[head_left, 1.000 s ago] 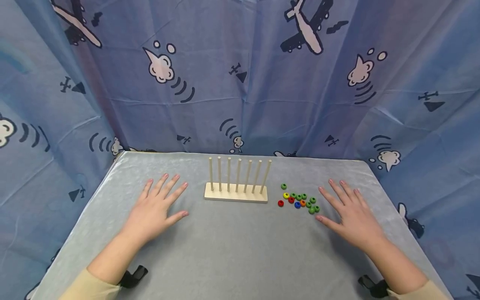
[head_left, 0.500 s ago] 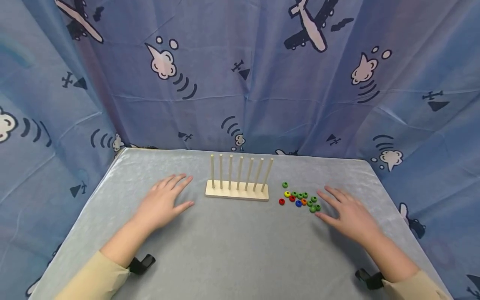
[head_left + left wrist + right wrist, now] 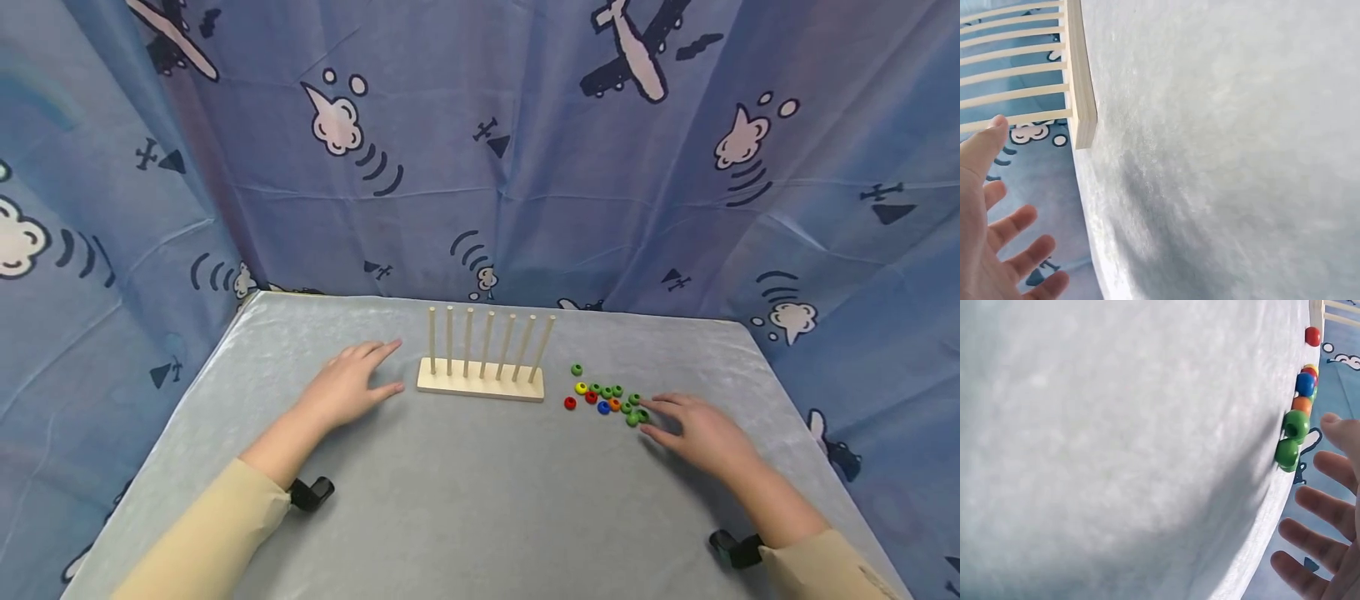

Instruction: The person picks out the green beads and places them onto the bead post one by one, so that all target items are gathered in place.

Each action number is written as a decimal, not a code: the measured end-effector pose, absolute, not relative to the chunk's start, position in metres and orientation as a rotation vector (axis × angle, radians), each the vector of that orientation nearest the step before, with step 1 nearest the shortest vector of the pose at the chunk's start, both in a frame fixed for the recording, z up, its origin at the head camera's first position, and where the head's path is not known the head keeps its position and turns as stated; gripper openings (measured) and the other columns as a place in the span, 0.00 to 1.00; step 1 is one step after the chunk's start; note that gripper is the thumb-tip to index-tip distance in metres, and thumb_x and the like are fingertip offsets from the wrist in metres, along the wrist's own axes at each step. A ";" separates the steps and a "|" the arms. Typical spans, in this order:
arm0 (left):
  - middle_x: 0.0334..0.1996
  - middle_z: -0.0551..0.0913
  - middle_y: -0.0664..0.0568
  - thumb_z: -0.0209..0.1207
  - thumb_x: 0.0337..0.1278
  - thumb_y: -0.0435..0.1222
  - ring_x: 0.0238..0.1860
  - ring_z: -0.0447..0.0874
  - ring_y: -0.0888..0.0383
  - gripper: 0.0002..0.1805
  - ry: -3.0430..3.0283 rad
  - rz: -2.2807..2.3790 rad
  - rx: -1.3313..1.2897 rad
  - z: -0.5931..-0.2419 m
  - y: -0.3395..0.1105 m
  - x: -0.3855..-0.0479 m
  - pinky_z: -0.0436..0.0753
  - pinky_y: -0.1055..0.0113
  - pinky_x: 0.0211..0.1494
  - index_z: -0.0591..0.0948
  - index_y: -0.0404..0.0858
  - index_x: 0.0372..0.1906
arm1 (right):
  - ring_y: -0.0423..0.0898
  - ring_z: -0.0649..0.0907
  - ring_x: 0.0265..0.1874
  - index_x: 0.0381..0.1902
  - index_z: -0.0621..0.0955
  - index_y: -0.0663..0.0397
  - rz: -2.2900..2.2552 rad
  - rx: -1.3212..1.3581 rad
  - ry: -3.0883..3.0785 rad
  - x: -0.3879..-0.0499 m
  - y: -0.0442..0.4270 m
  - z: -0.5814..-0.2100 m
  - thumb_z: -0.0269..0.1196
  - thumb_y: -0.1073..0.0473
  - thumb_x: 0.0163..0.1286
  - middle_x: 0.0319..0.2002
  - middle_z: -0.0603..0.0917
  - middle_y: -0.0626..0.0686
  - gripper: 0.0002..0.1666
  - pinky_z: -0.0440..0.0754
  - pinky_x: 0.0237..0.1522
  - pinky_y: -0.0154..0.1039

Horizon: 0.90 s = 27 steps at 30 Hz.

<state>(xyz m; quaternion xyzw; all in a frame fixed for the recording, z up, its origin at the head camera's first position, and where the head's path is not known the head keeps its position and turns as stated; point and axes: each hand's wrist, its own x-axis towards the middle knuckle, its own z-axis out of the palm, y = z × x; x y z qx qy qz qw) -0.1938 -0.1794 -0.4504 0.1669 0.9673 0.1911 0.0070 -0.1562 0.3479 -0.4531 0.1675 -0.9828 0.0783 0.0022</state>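
Observation:
A pale wooden peg stand (image 3: 480,382) with several upright pegs stands toward the back of the table. My left hand (image 3: 341,387) hovers just left of it, thumb and fingers spread apart and holding nothing; the left wrist view shows the same hand (image 3: 997,231) beside the stand (image 3: 1079,75). To the right of the stand lie loose beads, among them a blue bead (image 3: 603,407), a yellow bead (image 3: 581,388) and several green ones. My right hand (image 3: 705,433) is at their right edge, fingertips close to a green bead (image 3: 633,419). In the right wrist view its fingers (image 3: 1316,540) hold nothing.
A grey cloth covers the table (image 3: 480,500). Behind and beside it hangs a blue curtain (image 3: 420,125) printed with planes and clouds. Each wrist carries a black strap mount (image 3: 311,493).
My left hand has moved right, toward the stand, its fingers drawing together. My right hand has lowered its fingers toward the green beads. The beads and stand keep their places on the table.

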 end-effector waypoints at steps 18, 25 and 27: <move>0.44 0.78 0.50 0.68 0.55 0.53 0.45 0.76 0.54 0.41 2.752 0.710 0.557 -0.468 -0.147 -0.239 0.75 0.56 0.50 0.70 0.44 0.72 | 0.59 0.83 0.48 0.50 0.87 0.56 0.295 0.527 -3.100 -0.167 0.353 -0.461 0.70 0.52 0.63 0.45 0.86 0.56 0.20 0.76 0.51 0.59; 0.35 0.74 0.51 0.70 0.54 0.50 0.36 0.69 0.57 0.39 2.679 0.793 0.567 -0.475 -0.145 -0.246 0.67 0.61 0.41 0.73 0.43 0.70 | 0.56 0.84 0.44 0.48 0.87 0.56 0.297 0.501 -3.136 -0.171 0.350 -0.460 0.71 0.54 0.62 0.42 0.86 0.54 0.18 0.78 0.48 0.57; 0.35 0.74 0.51 0.71 0.54 0.50 0.37 0.69 0.57 0.39 2.666 0.819 0.556 -0.476 -0.146 -0.246 0.67 0.60 0.41 0.73 0.43 0.70 | 0.55 0.84 0.43 0.47 0.87 0.57 0.300 0.495 -3.149 -0.173 0.349 -0.460 0.72 0.54 0.62 0.41 0.86 0.53 0.17 0.78 0.47 0.57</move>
